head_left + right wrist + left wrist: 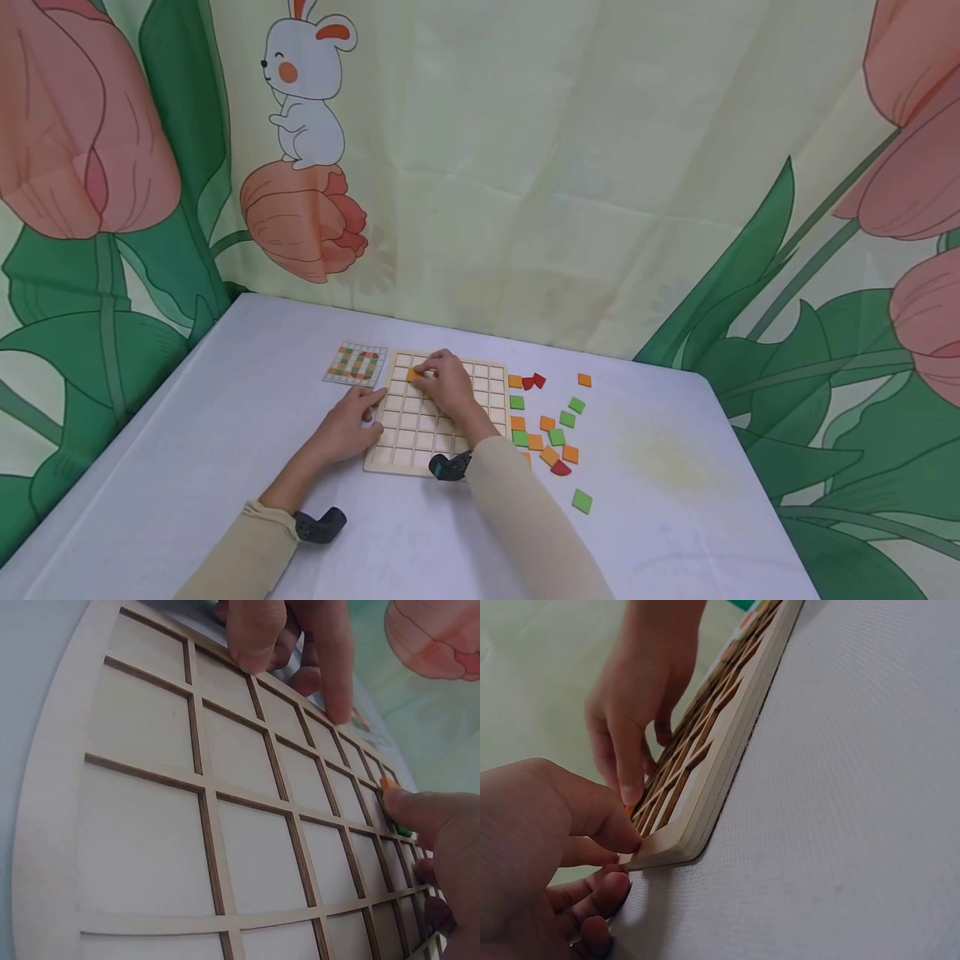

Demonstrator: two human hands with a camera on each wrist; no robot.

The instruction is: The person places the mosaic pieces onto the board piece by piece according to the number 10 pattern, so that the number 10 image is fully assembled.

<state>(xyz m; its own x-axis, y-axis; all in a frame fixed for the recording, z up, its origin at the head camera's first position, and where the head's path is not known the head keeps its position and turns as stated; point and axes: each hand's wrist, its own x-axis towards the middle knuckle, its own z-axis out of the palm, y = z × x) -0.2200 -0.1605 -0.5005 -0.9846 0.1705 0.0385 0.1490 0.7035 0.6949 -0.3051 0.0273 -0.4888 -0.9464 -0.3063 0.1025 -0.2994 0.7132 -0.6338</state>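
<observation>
A wooden grid board (401, 457) with square cells lies on the table. My right hand (447, 385) reaches over its far left part and pinches an orange square tile (412, 375) between thumb and fingertips. In the right wrist view the orange tile (387, 783) shows at the thumb tip, with a bit of green (403, 830) just under the thumb. My left hand (348, 425) is at the board's left edge. Its thumb and index finger touch the rim (664, 844), while the other fingers curl loosely beside the board in the left wrist view.
Left of the board's far corner lies a pattern card (356, 364) printed with a coloured grid. Loose orange (584, 380), green (582, 501) and red tiles (560, 468) are scattered to the right. A printed curtain (525, 183) hangs behind the table.
</observation>
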